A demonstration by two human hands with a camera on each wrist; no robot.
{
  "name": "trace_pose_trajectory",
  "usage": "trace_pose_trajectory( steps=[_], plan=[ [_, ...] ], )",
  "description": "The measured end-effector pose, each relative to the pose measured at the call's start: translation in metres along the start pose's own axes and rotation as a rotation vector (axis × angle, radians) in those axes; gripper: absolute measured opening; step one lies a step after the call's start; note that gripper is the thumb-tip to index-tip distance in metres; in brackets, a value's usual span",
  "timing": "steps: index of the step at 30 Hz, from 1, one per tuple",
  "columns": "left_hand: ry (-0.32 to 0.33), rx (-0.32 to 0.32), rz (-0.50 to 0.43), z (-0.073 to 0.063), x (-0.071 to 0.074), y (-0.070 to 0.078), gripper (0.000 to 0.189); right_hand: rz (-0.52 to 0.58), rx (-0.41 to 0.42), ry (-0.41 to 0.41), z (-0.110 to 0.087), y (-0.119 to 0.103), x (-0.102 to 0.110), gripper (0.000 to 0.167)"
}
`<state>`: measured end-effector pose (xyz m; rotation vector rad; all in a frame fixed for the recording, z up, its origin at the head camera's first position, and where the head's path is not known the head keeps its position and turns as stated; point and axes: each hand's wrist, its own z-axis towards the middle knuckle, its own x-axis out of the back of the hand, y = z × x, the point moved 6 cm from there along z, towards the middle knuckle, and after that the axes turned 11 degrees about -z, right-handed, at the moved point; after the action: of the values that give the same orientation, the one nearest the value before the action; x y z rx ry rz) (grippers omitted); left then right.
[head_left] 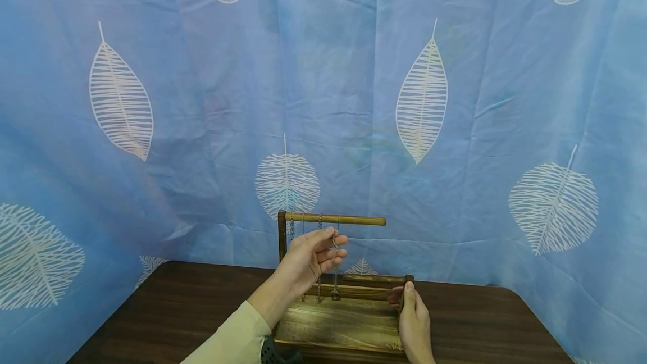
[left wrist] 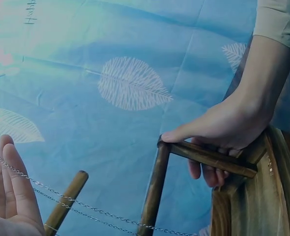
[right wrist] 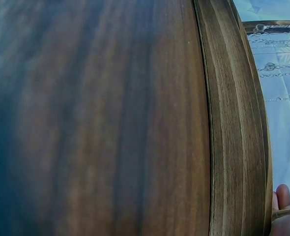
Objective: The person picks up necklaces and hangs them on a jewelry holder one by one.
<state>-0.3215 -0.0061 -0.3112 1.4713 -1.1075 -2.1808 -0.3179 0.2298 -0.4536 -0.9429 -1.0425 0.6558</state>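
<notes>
A wooden jewelry stand [head_left: 349,322] has a tray base, a tall left post and a top bar [head_left: 361,221]. Several silver necklaces hang from that bar. My left hand [head_left: 309,256] pinches one silver necklace [head_left: 335,294] between thumb and index finger near its upper end, the other fingers spread; its pendant dangles over the tray. In the left wrist view, the necklace's chain [left wrist: 105,212] stretches away from my left fingers [left wrist: 19,184]. Around the stand's short right-hand post, my right hand [head_left: 417,322] grips, thumb on top. Only its fingertips [right wrist: 283,196] show in the right wrist view.
The stand rests on a dark brown wooden table [head_left: 212,296]. A blue cloth [head_left: 343,100] printed with white leaves hangs behind it. A lower bar [head_left: 374,278] runs along the right rear of the stand. More hanging chains [right wrist: 277,69] show in the right wrist view.
</notes>
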Motion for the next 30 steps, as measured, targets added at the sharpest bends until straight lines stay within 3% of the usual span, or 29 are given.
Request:
trace_pose_trajectory(
  steps=[16,23,30],
  plan=[
    [0.056,-0.056,-0.035,0.000,-0.003,0.029,0.022,0.013,-0.017,-0.009,0.002,0.002,-0.001,0.080],
    [0.074,-0.055,-0.070,0.001,0.002,0.033,0.027,0.004,-0.030,-0.023,0.002,0.003,-0.001,0.082],
    [0.063,-0.043,-0.040,0.003,0.003,0.034,0.039,0.013,-0.032,-0.025,0.001,0.003,-0.002,0.082]
  ],
)
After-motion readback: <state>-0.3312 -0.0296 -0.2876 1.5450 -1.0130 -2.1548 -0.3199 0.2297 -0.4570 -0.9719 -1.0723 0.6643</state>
